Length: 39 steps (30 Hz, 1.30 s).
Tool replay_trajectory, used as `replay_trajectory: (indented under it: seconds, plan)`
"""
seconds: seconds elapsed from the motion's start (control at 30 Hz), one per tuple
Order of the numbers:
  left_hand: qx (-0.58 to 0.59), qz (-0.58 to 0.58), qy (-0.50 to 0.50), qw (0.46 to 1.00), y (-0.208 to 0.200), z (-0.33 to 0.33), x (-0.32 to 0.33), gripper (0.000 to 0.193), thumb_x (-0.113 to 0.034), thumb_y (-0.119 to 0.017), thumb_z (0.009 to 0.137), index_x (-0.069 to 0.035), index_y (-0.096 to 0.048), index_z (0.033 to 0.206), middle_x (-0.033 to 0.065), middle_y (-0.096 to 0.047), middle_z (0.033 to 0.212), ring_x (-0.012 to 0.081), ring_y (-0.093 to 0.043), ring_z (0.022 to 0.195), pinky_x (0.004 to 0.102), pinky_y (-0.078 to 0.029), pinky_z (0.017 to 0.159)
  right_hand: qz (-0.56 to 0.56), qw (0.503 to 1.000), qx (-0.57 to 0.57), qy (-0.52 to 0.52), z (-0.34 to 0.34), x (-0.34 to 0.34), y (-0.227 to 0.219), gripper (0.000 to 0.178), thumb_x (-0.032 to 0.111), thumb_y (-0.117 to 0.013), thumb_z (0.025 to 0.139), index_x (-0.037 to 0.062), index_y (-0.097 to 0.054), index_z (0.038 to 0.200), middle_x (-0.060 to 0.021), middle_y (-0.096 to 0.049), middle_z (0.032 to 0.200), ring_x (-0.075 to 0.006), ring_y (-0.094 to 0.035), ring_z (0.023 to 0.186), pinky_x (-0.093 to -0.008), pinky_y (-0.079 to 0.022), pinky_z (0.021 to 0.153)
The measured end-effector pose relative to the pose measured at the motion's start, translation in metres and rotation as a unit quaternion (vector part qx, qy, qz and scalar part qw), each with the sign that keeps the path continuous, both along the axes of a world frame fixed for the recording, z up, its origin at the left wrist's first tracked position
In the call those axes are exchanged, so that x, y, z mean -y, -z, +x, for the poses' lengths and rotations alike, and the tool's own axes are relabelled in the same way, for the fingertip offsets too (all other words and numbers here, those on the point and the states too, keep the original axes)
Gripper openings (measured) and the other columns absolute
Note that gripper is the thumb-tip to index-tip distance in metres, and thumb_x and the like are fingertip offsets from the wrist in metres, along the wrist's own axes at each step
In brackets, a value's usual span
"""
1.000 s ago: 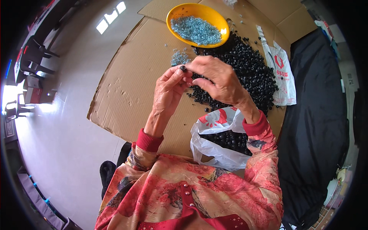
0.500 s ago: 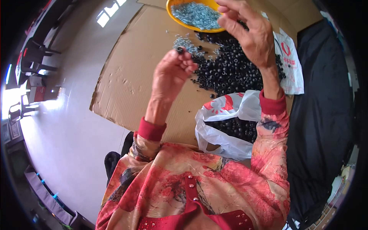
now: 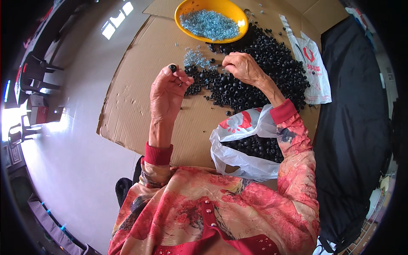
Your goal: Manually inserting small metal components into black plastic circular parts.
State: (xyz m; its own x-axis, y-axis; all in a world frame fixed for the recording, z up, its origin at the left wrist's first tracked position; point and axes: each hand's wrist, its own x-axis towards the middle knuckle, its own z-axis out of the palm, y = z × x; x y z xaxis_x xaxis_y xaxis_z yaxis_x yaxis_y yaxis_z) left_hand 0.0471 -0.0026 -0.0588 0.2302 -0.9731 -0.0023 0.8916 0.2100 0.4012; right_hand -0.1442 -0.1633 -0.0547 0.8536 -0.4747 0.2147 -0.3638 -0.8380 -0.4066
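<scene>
Between the thumb and forefinger of my left hand (image 3: 166, 91), a round black bead-like piece (image 3: 172, 68) with a hole is pinched, its other fingers curled loosely. My right hand (image 3: 246, 70) is over the left side of a heap of similar black pieces (image 3: 272, 63). Its fingertips are pressed together, and whatever they hold, if anything, is too small to make out. Tiny clear bluish pieces (image 3: 194, 58) lie scattered between the two hands. More of these small clear pieces (image 3: 210, 24) fill the yellow bowl (image 3: 243, 21) beyond my hands.
Flat cardboard (image 3: 127, 93) lies under the heap. An open white plastic bag (image 3: 221, 146) holding black pieces (image 3: 257, 146) stands near my lap. Another white bag (image 3: 316, 76) lies flat at the right, beside black cloth (image 3: 357, 119). Dark chairs (image 3: 40, 72) stand at the far left.
My right hand has come down from beside the bowl's rim to the heap, its fingers closing together. My left hand has shifted left and slightly down, keeping the black bead-like piece.
</scene>
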Motion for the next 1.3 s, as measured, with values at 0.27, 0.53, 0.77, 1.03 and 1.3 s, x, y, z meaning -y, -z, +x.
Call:
replay_trajectory:
  seconds: [0.27,0.53,0.77,1.03,1.3]
  plan:
    - [0.019,0.017,0.006,1.0,0.007,0.001,0.002,0.02,-0.019,-0.05,0.088,-0.002,-0.057,0.097,0.0051,-0.06,0.083,0.0163,-0.056,0.079,0.0377,-0.045,0.081,0.0,1.0,0.006,-0.009,0.006,0.002,0.01,0.008,0.007,-0.054,0.073,0.0002,-0.058,0.07,-0.0108,-0.057,0.068,-0.0263,-0.057,0.068,-0.0359,-0.046,0.066]
    - [0.032,0.038,-0.001,0.999,0.012,-0.001,0.005,0.022,-0.02,-0.05,0.088,-0.001,-0.056,0.097,0.0054,-0.058,0.084,0.0153,-0.056,0.078,0.0375,-0.046,0.081,-0.017,0.995,0.014,-0.094,0.017,-0.029,0.015,0.005,0.006,-0.059,0.069,0.0039,-0.055,0.072,-0.0068,-0.051,0.069,-0.0255,-0.049,0.07,-0.0353,-0.042,0.068]
    - [0.054,0.055,-0.017,0.997,0.009,-0.003,0.002,0.022,-0.021,-0.052,0.087,-0.001,-0.056,0.097,0.0056,-0.058,0.084,0.015,-0.056,0.077,0.037,-0.047,0.08,-0.101,0.989,-0.028,-0.1,0.024,-0.044,0.024,0.006,0.008,-0.058,0.068,0.0066,-0.054,0.064,-0.0065,-0.049,0.067,-0.0228,-0.049,0.074,-0.0361,-0.038,0.069]
    - [0.057,0.054,-0.034,0.996,0.01,0.005,0.002,0.022,-0.02,-0.053,0.086,-0.001,-0.056,0.097,0.0052,-0.057,0.083,0.0152,-0.057,0.076,0.0365,-0.048,0.08,-0.072,0.993,-0.016,-0.091,0.027,-0.045,0.024,0.003,0.008,-0.058,0.068,0.0077,-0.056,0.067,-0.0061,-0.049,0.068,-0.0229,-0.048,0.076,-0.0361,-0.038,0.07]
    - [0.048,0.041,-0.026,0.998,0.008,0.001,0.004,0.021,-0.017,-0.052,0.087,0.001,-0.054,0.098,0.0073,-0.057,0.086,0.0155,-0.057,0.076,0.0364,-0.049,0.077,-0.102,0.989,-0.044,-0.099,0.029,-0.049,0.021,0.007,0.01,-0.06,0.067,0.0075,-0.054,0.07,-0.0055,-0.047,0.072,-0.0233,-0.048,0.079,-0.0357,-0.038,0.071]
